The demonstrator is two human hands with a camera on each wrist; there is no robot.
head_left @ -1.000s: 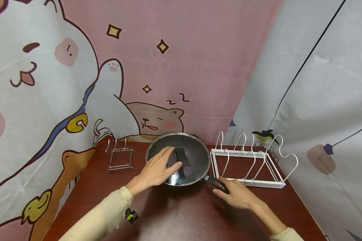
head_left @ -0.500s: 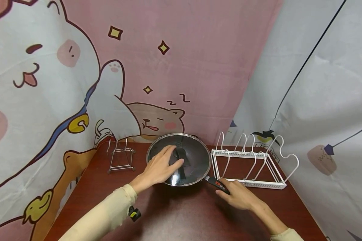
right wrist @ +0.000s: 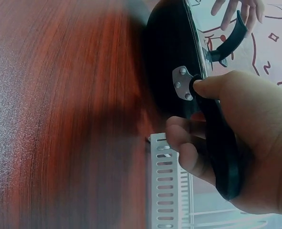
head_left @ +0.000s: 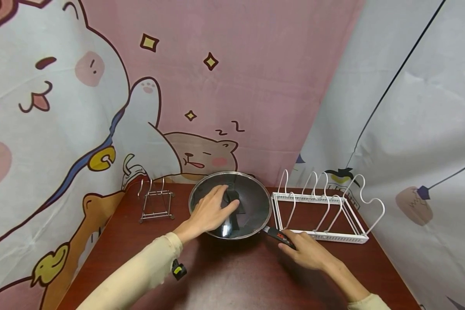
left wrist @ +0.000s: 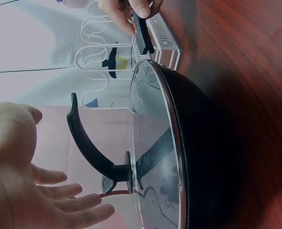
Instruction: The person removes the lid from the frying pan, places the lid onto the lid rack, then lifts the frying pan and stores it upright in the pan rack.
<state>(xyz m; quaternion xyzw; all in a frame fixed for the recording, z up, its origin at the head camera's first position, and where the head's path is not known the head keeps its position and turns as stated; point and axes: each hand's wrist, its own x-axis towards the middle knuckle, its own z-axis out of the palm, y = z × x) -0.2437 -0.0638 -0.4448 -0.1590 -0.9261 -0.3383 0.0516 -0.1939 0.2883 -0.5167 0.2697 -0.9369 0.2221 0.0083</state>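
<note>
A black wok (left wrist: pixel 207 148) sits on the table, covered by a glass lid (head_left: pixel 255 198) with a metal rim. From the lid's middle rises a curved black lid handle (left wrist: pixel 89 145). My left hand (head_left: pixel 209 212) hovers over the lid, fingers extended and thumb spread, on the near left side of that handle. In the left wrist view a gap shows between the fingers and the lid handle. My right hand (head_left: pixel 308 250) grips the wok's black handle (right wrist: pixel 221 148), its thumb laid along the end near the riveted bracket and its fingers curled underneath.
Right of the wok stands a white rack (head_left: pixel 321 235) with tall wire loops, close beside the wok's handle. A small chrome wire rack (head_left: pixel 156 214) is at the back left. The reddish-brown table (head_left: pixel 232 280) meets a printed cloth backdrop (head_left: pixel 263 86).
My left hand has shifted slightly right, its thumb now crossing over the lid handle in the head view. The right hand keeps its hold on the wok's handle. The head view has drifted slightly.
</note>
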